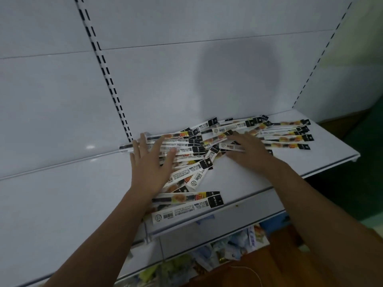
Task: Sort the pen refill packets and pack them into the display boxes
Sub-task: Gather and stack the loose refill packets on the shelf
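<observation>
Sorting step, early. Left hand point(151, 162) and right hand point(247, 151) lie flat, fingers straight, pressing loose packets point(211, 139) spread under and between them on the shelf point(62, 204). Next: gather and align by type. No boxes in view.

The pen refill packets point(215, 139), long narrow white strips with black ends, barcodes and yellow-orange marks, are lying flat in a loose heap on the white shelf point(323, 158). At the right rear several are lying almost parallel. In the middle they are crossing one another, and a few are lying near the front edge.
</observation>
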The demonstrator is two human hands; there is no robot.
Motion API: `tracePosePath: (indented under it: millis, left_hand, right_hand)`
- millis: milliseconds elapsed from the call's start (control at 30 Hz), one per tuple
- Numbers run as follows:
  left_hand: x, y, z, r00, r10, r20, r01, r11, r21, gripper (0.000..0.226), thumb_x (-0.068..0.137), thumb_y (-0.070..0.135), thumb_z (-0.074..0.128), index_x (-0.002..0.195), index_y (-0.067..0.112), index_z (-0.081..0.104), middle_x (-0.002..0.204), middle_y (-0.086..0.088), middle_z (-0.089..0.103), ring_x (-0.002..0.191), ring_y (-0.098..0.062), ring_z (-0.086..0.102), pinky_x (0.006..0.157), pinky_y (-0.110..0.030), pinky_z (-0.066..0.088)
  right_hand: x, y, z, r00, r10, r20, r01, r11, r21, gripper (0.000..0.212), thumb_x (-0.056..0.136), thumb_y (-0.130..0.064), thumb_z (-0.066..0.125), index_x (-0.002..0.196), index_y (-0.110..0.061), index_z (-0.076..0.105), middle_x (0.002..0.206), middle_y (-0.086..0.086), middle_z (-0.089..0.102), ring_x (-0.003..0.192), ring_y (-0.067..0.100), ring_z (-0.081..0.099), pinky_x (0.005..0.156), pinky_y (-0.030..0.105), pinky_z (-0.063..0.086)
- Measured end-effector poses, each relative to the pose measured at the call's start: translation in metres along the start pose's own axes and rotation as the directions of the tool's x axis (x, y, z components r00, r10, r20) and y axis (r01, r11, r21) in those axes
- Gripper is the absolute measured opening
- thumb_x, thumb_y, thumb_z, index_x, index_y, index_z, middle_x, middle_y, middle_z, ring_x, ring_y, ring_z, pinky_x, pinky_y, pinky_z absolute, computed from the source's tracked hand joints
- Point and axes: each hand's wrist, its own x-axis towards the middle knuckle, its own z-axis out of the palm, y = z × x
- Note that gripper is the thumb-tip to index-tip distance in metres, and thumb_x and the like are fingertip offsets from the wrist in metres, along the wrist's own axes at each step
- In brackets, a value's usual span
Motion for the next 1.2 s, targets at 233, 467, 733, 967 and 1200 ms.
tracePosePath:
  millis: [233,467,733,967,1200]
  left_hand:
    - [-0.024,0.015,-0.029,0.752,0.43,0.5,-0.563,0.813,0.149,0.113,0.067,0.105,0.04,0.161,0.053,0.004,0.171,0.006,-0.024,0.153,-0.016,-0.035,0.127,-0.058,-0.012]
    - [-0.008,-0.002,-0.016,0.723,0.444,0.53,-0.609,0.771,0.185,0.103,0.077,0.09,0.054,0.161,0.05,0.008,0.173,0.007,-0.015,0.157,-0.015,-0.024,0.129,-0.056,-0.005]
    - [0.032,-0.007,-0.008,0.801,0.493,0.34,-0.562,0.815,0.142,0.101,0.073,0.095,0.05,0.157,0.042,0.033,0.171,0.004,0.022,0.158,-0.02,0.019,0.127,-0.052,0.022]
    - [0.055,-0.002,0.001,0.839,0.502,0.211,-0.543,0.799,0.259,0.089,0.072,0.094,0.051,0.144,0.041,0.052,0.154,0.011,0.049,0.143,-0.019,0.044,0.113,-0.045,0.036]
    - [0.05,0.004,0.006,0.912,0.399,0.096,-0.41,0.894,0.18,0.071,0.08,0.079,0.064,0.137,0.037,0.061,0.148,0.013,0.055,0.137,-0.015,0.052,0.108,-0.053,0.046]
  right_hand:
    - [0.016,-0.039,0.026,0.998,-0.019,-0.057,0.026,0.992,0.125,0.036,0.1,-0.037,0.066,0.135,-0.029,0.065,0.133,-0.003,0.058,0.142,0.027,0.038,0.125,0.044,0.018]
    - [0.025,-0.058,0.026,0.996,-0.005,-0.089,0.022,0.981,0.19,0.049,0.091,-0.036,0.075,0.136,-0.023,0.062,0.138,0.003,0.057,0.134,0.019,0.046,0.111,0.037,0.039]
    - [0.037,-0.027,-0.001,0.986,-0.064,-0.154,0.085,0.986,0.14,0.059,0.089,-0.05,0.073,0.141,-0.029,0.059,0.157,0.002,0.045,0.151,0.027,0.029,0.123,0.052,0.028]
    - [0.07,0.022,-0.004,0.995,-0.064,-0.08,0.056,0.993,-0.1,0.057,0.089,-0.072,0.055,0.134,-0.038,0.06,0.147,-0.004,0.056,0.14,0.028,0.043,0.115,0.044,0.031]
    - [0.069,-0.003,0.011,0.977,-0.208,-0.054,0.213,0.97,0.119,0.046,0.099,-0.053,0.055,0.13,-0.021,0.067,0.129,0.002,0.063,0.128,0.024,0.043,0.101,0.038,0.04]
